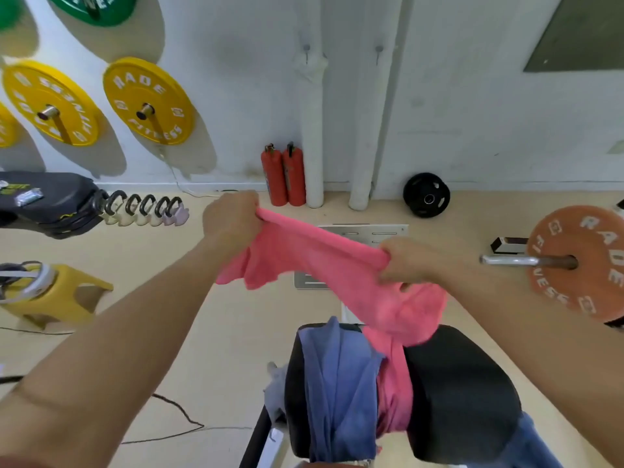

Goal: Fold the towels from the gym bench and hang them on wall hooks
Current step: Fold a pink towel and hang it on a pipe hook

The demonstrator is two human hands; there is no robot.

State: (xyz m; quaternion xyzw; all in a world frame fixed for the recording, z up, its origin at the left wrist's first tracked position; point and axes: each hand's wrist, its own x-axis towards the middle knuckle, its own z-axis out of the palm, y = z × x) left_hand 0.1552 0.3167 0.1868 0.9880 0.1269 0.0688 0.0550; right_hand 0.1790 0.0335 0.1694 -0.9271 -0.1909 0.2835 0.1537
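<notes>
Both hands gripped the soft pink cloth towel along its top edge, left hand and right hand, tail draped on black padded table beside blue towel; limp, light, best held at corners.

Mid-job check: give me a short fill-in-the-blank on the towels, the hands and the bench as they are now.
1. The towel stretched between the left hand and the right hand is ____ in colour.
2. The blue towel lies draped over the black ____.
3. Against the wall stand ____ red fire extinguishers.
Missing words: pink; bench; two.
</notes>
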